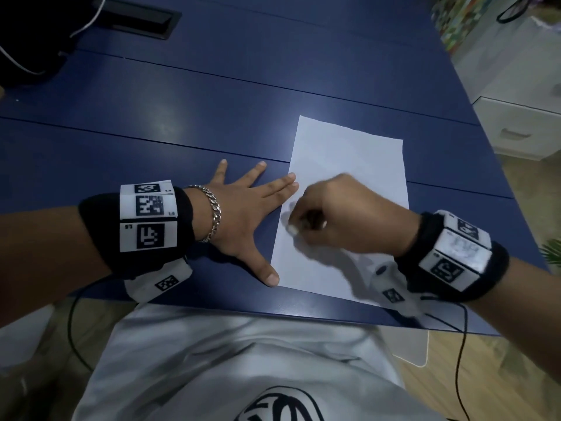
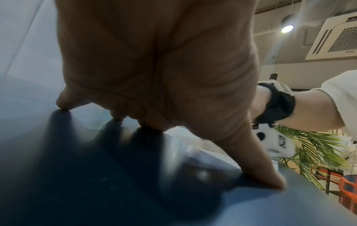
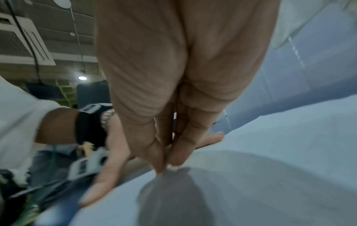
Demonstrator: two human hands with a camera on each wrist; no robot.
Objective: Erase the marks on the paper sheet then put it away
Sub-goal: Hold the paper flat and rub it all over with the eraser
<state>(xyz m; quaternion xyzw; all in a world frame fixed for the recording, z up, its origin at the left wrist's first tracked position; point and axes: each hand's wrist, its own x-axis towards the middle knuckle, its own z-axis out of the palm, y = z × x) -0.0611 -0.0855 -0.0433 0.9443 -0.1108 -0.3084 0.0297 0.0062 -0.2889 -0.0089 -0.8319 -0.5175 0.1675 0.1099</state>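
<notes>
A white paper sheet [image 1: 349,165] lies flat on the blue table [image 1: 182,117], close to its front edge. My left hand [image 1: 243,214] lies flat with fingers spread. Two of its fingertips touch the sheet's left edge and the thumb sits by the near left corner. My right hand [image 1: 296,224] is over the sheet's left part, fingers bunched. In the right wrist view its fingertips pinch a small whitish eraser [image 3: 172,167] down onto the paper [image 3: 270,168], casting a shadow. No marks are clear on the sheet; the right hand is motion-blurred.
A black cable hatch [image 1: 142,21] and a dark bag with a white cord [image 1: 30,41] sit at the table's far left. A white drawer unit [image 1: 522,129] stands past the right edge. Black wires hang from both wristbands below the table edge.
</notes>
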